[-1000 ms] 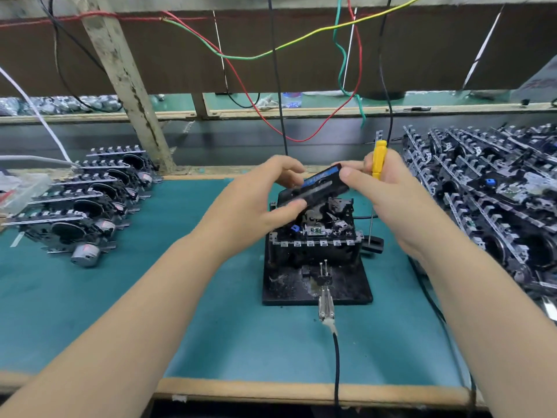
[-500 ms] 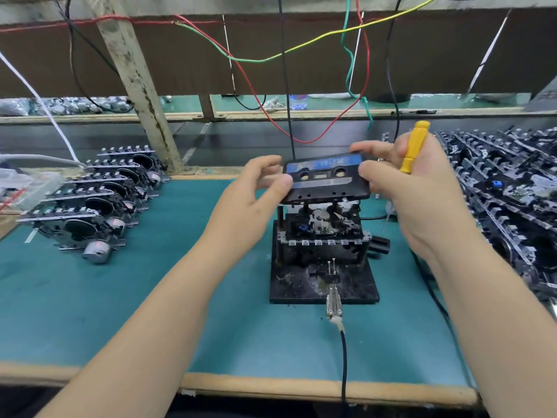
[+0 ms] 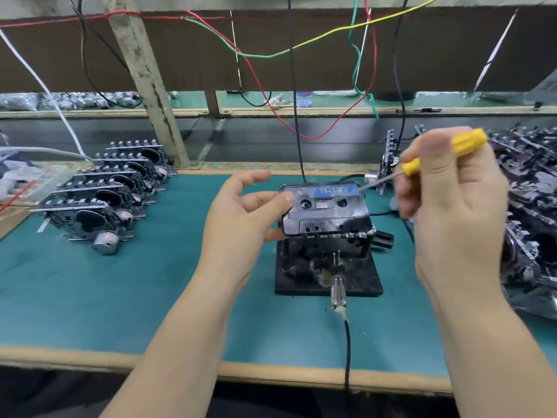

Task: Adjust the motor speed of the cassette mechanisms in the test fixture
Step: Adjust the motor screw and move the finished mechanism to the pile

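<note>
Teal bench mat (image 3: 126, 297); left hand (image 3: 238, 224) grip pinches cassette (image 3: 325, 209), right hand (image 3: 452, 200) grip holds screwdriver (image 3: 434, 158).

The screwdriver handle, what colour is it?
Yellow; the screwdriver handle shows best in the head view.

The test fixture (image 3: 328, 276) sits mid-counter (image 3: 120, 297), a cassette (image 3: 325, 209) lying on top of it. A row of cassette mechanisms (image 3: 102, 191) lies to its left, a heap of mechanisms (image 3: 530, 206) to its right. A cable (image 3: 347, 351) runs from its front over the counter's near edge.
</note>
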`<move>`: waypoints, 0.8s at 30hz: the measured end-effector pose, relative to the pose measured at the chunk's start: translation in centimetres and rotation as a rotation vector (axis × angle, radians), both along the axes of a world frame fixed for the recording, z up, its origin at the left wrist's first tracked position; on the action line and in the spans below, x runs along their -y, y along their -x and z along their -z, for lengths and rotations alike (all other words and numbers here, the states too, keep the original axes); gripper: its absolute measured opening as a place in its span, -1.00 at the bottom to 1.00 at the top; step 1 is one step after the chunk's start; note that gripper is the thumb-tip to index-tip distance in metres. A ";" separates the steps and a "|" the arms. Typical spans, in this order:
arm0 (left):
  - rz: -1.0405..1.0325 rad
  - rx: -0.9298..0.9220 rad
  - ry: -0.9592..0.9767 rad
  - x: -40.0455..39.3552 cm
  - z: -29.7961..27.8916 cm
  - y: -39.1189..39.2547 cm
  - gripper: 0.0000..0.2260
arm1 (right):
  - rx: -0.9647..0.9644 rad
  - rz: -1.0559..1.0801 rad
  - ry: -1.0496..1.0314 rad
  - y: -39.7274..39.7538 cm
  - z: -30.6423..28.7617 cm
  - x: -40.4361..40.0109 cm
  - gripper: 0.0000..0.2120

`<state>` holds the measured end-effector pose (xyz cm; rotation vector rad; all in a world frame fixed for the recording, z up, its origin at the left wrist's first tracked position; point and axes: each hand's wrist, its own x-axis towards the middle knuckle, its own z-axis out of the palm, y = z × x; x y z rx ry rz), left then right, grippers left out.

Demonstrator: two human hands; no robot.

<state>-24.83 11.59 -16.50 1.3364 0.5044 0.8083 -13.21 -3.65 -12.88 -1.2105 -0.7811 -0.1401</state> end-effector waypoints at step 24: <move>-0.049 0.023 -0.121 1.2 -0.4 0.3 -0.68 | 0.303 0.150 0.182 1.9 0.0 -0.3 -0.76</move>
